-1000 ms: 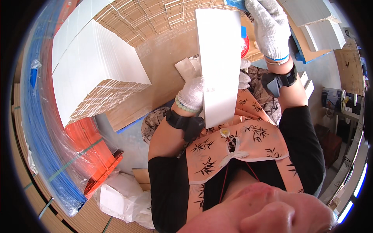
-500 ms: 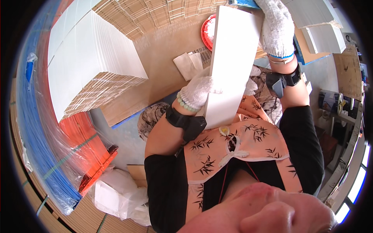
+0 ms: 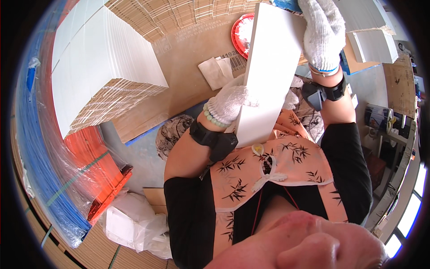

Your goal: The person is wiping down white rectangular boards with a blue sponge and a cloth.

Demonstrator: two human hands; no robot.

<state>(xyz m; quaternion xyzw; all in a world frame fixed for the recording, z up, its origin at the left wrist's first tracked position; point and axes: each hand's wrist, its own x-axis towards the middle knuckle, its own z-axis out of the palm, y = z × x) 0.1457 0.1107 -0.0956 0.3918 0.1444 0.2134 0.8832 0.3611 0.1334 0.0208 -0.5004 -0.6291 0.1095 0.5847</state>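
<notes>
A long white board (image 3: 275,67) lies tilted across my lap, its near end against my peach apron (image 3: 286,157). My left hand (image 3: 233,101), in a white knitted glove, grips the board's left edge with the thumb over its top face. My right hand (image 3: 322,38), gloved alike, is at the far right corner of the board. Its fingers look closed, but their tips run past the upper edge of the view. A blue piece (image 3: 289,5) shows beside those fingers at the board's far end; its kind is unclear.
A red round lid or tub with white paste (image 3: 243,33) and a folded beige cloth (image 3: 215,73) lie on cardboard (image 3: 183,58) ahead. White board stacks stand at left (image 3: 101,62) and far right (image 3: 371,45). Orange panels (image 3: 96,166) and plastic-wrapped blue sheets (image 3: 49,179) are at left.
My right hand has shifted slightly right and down, and its fingers look more bunched. The far end of the board has moved a little right. My left hand keeps its hold.
</notes>
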